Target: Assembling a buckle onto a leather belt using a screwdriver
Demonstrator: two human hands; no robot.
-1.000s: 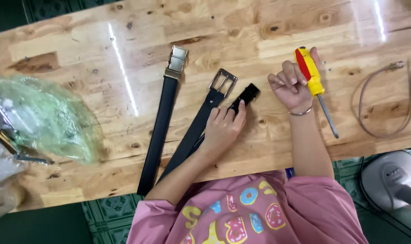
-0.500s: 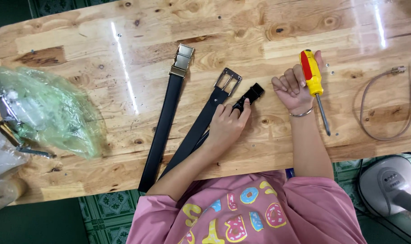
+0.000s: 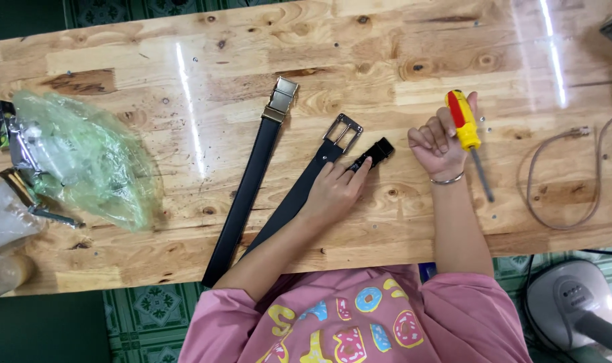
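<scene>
While the left hand (image 3: 333, 191) is laid flat on the black belt (image 3: 299, 195), fingers spread and pinning it rather than gripping, a small black strap end (image 3: 373, 153) is touched by its fingertips. A yellow-and-red screwdriver (image 3: 466, 131) is held in the closed right hand (image 3: 437, 141), tip pointed back toward the table edge. That strap end is found just left of the right hand, and the belt's long axis runs diagonally up toward its silver buckle (image 3: 343, 131). A second belt (image 3: 245, 202) lies alongside, well clear.

A home workbench: knotty wooden tabletop (image 3: 387, 40) over green patterned floor tiles (image 3: 144, 316).
</scene>
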